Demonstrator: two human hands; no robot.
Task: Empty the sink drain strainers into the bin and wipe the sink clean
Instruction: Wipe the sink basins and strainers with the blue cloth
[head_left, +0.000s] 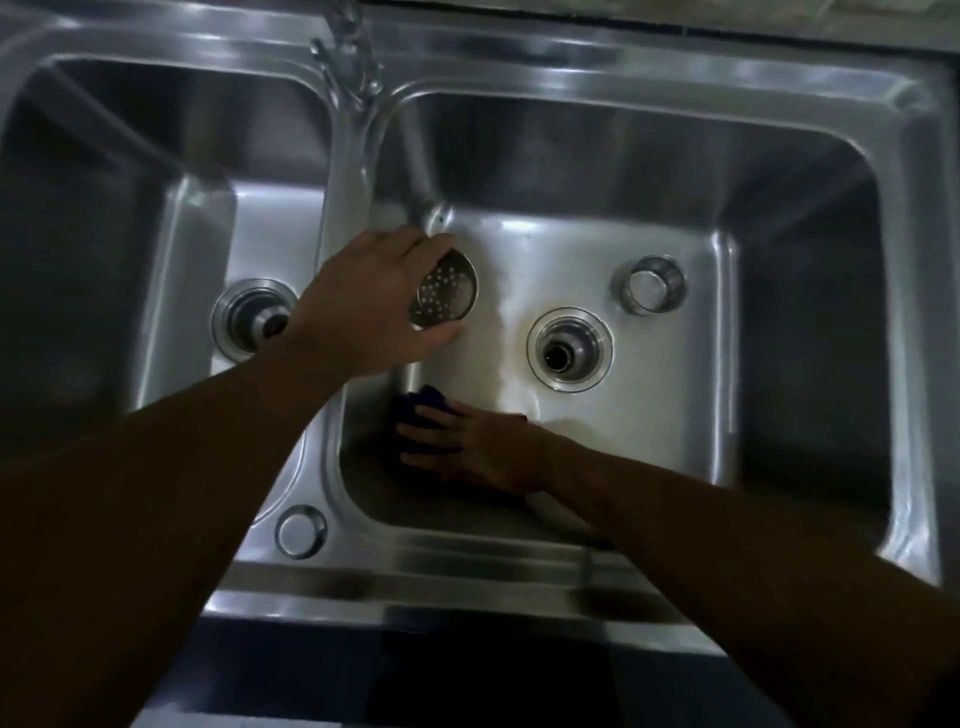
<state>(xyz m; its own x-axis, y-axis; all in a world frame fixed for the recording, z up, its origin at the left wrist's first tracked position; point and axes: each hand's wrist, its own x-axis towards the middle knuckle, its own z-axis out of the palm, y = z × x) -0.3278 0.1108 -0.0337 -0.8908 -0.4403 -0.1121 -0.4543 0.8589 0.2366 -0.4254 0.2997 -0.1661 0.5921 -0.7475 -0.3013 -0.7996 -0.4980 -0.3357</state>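
Observation:
I look down into a steel double sink (519, 566). My left hand (363, 306) holds a round perforated strainer (445, 291) above the left side of the right basin, its holed base facing up at me. My right hand (478, 447) lies flat on a dark blue cloth (415, 405), pressing it against the basin floor at the front left. The right drain (569, 349) is open, with no strainer in it. A second metal strainer cup (652, 285) rests on the basin floor, behind and right of that drain. The left drain (254, 319) is also open.
The tap (348, 62) stands at the back over the divider between the basins. A round capped hole (301, 531) sits on the front rim by the divider. Dark countertop runs along the near edge. No bin is in view.

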